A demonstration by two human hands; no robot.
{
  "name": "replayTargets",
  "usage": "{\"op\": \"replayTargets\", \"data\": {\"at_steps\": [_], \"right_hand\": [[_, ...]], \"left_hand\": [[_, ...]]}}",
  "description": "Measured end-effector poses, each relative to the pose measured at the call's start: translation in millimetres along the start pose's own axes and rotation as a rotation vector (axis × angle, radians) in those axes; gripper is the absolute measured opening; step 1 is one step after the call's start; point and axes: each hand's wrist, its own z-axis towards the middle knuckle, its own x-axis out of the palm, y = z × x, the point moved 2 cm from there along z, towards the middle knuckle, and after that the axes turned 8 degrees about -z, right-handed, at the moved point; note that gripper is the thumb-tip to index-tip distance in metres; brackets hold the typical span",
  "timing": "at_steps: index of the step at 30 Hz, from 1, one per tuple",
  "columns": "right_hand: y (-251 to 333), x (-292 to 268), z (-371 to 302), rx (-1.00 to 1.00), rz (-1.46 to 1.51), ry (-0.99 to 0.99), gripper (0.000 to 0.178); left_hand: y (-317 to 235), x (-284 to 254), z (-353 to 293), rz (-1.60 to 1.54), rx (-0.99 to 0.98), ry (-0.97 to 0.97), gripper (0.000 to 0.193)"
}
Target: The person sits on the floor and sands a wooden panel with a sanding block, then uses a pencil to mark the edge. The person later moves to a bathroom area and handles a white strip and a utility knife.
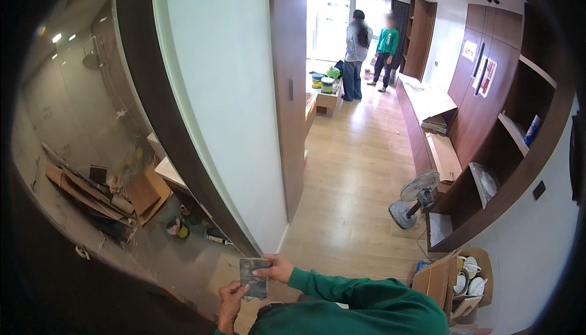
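Between my two hands is a dark grey, flat rectangular piece (254, 278), its face smudged with paler patches; its exact kind cannot be made out. My right hand (279, 268), at the end of a green sleeve, pinches it from its right side with the thumb on the face. From below on the left, my left hand (231, 301) grips the lower left edge, thumb over the front. The piece is held up in front of the foot of a dark door frame (201, 170).
Left, a bathroom holds leaning cardboard (146, 194), a bucket (178, 227) and a sealant tube (217, 239). Right stand a floor fan (415, 199), shelves (506, 133) and a box of white containers (436, 280). Two people (357, 60) stand near the far window, beside paint buckets (327, 84).
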Motion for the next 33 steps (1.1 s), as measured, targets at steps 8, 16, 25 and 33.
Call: {"op": "replayTargets", "data": {"at_steps": [8,16,25,33], "right_hand": [[-10,34,20,-0.064,0.167,0.227,0.060],[5,51,22,0.014,-0.015,0.098,0.033],[18,74,6,-0.019,0.156,0.249,0.041],[-4,94,17,-0.004,-0.064,0.126,0.041]], "left_hand": [[-23,-34,7,0.163,-0.022,0.022,0.007],[-44,-56,-6,-0.010,-0.012,0.032,0.011],[-41,-78,-8,-0.017,0.075,0.061,0.012],[-29,-87,-23,-0.018,-0.027,0.002,0.013]]}}
